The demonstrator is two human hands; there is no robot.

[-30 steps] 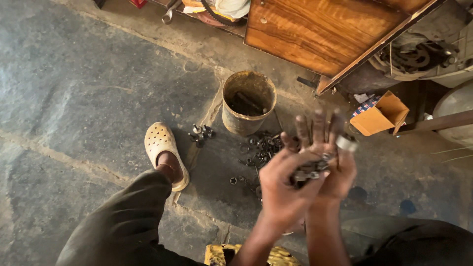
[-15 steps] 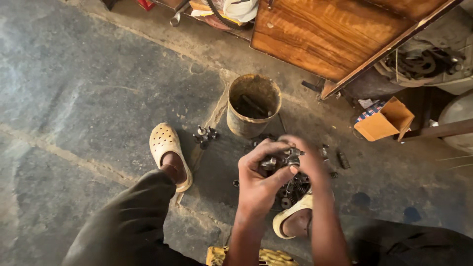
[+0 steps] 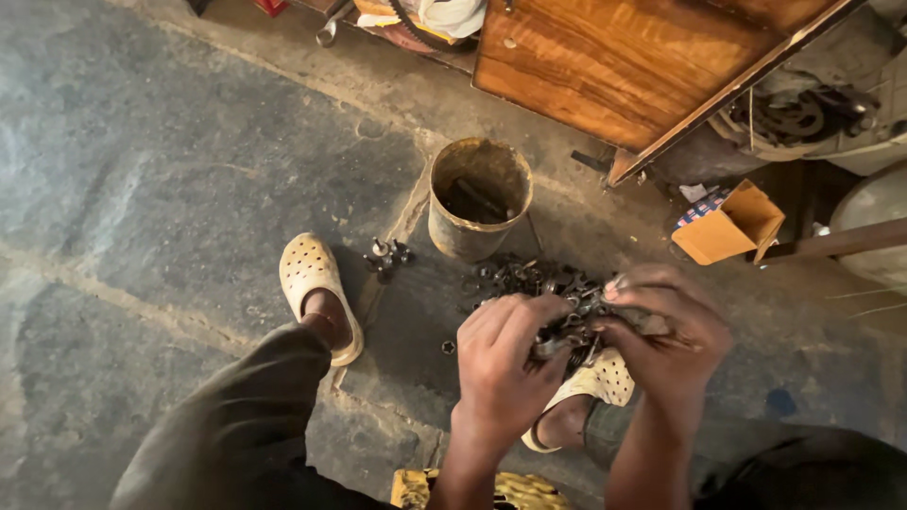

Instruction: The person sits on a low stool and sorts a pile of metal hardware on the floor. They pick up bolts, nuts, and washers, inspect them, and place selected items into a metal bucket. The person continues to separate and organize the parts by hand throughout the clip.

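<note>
Small metal parts [image 3: 567, 331] gripped between closed left hand [image 3: 501, 364] and right hand [image 3: 671, 335], rusty bucket [image 3: 477, 198] stood just beyond, loose hardware [image 3: 515, 279] scattered on floor.

One rusty round metal bucket [image 3: 479, 196] at twelve o'clock, two cream perforated clogs [image 3: 315, 288], one orange cardboard box [image 3: 727, 224] at two o'clock.

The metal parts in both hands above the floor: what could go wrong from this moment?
1. The left hand and right hand grip a loose cluster of small metal parts; one could slip out and hit the cream clog directly below.
2. A dropped piece might get lost in the pile of nuts and rings on the floor beside the rusty can.
3. Edges may pinch bare fingers.
</note>
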